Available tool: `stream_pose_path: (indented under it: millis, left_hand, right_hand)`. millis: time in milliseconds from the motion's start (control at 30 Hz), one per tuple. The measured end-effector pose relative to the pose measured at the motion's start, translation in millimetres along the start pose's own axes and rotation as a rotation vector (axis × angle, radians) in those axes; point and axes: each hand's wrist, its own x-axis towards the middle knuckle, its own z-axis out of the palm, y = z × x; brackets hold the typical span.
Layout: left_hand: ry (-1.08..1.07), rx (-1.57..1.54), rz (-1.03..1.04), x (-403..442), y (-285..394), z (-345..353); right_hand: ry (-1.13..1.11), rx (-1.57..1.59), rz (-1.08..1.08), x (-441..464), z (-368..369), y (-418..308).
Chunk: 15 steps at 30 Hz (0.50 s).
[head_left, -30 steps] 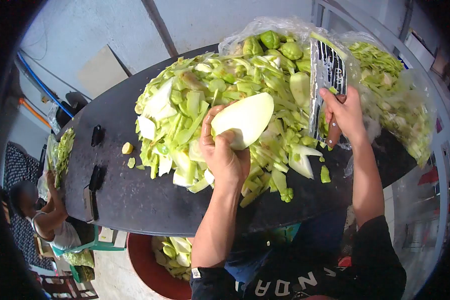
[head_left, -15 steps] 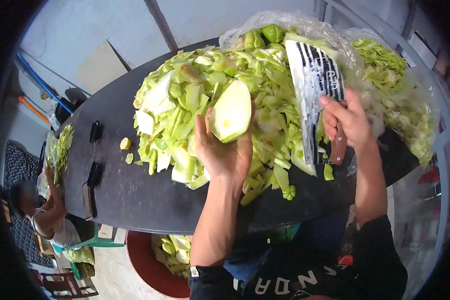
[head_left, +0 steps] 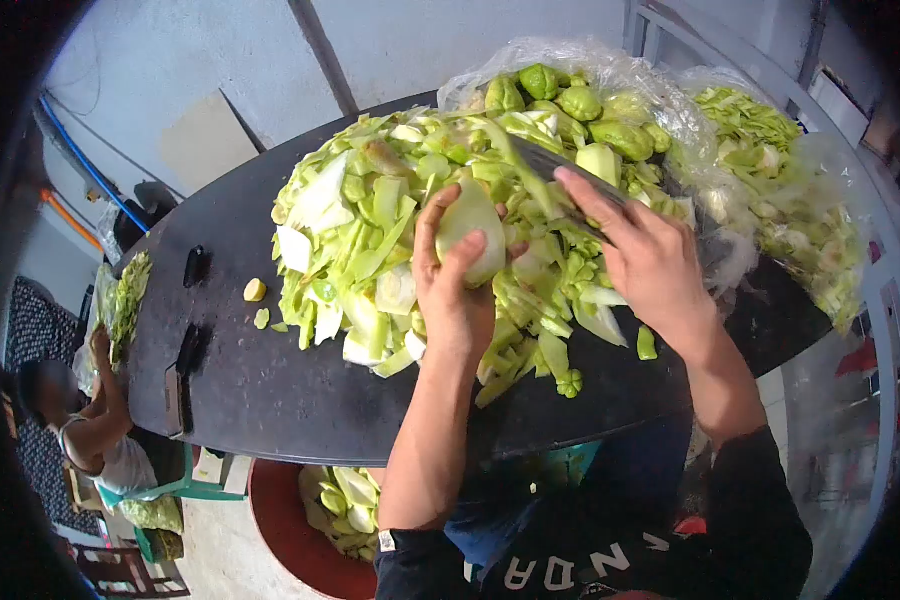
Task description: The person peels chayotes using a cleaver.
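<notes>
My left hand (head_left: pixel 458 275) holds a pale peeled chayote (head_left: pixel 473 235) upright, with fingers wrapped around its sides. To its right, my right hand (head_left: pixel 652 255) grips a broad knife (head_left: pixel 570 175), whose handle is mostly hidden by the fingers. The blade is tilted, its far end pointing up and left, and a strip of green peel lies along it. Beneath both hands spreads a large heap of green peels and slices (head_left: pixel 370 230). Whole green chayotes (head_left: pixel 620 138) lie in clear plastic behind the knife.
A plastic bag of green cuttings (head_left: pixel 800 215) stands at the right of the dark table (head_left: pixel 270 390). Below its front edge is a red tub (head_left: pixel 290 540) with pale pieces. Another person (head_left: pixel 100 430) sits at the far left, near a leafy bundle (head_left: pixel 125 305).
My left hand has turned the chayote more upright. The knife has swung from nearly upright to a slant, moving left toward the chayote, as my right hand turned over.
</notes>
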Motion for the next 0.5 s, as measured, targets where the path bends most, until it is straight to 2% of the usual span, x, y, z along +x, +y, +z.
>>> stream_pose_path:
  millis: [33,100,167,200,300,500]
  left_hand:
    - [-0.004,-0.001,-0.002,-1,-2,1]
    - [-0.030,-0.021,-0.012,-3,-7,1]
    - [-0.030,-0.046,-0.037,-4,-15,-3]
    - [-0.020,0.098,0.046,-3,-20,-6]
    - [0.021,0.243,0.141,-2,-25,-6]
    - [0.164,0.401,0.236,2,-26,-6]
  right_hand:
    - [0.001,-0.003,0.003,-1,1,-2]
    - [-0.048,-0.224,-0.045,-3,2,-4]
    - [-0.043,-0.265,-0.066,-4,7,-6]
    - [-0.039,-0.275,-0.096,-6,11,-6]
    - [-0.055,-0.273,-0.125,-8,14,-10]
    - [-0.089,-0.344,-0.136,-12,19,-12]
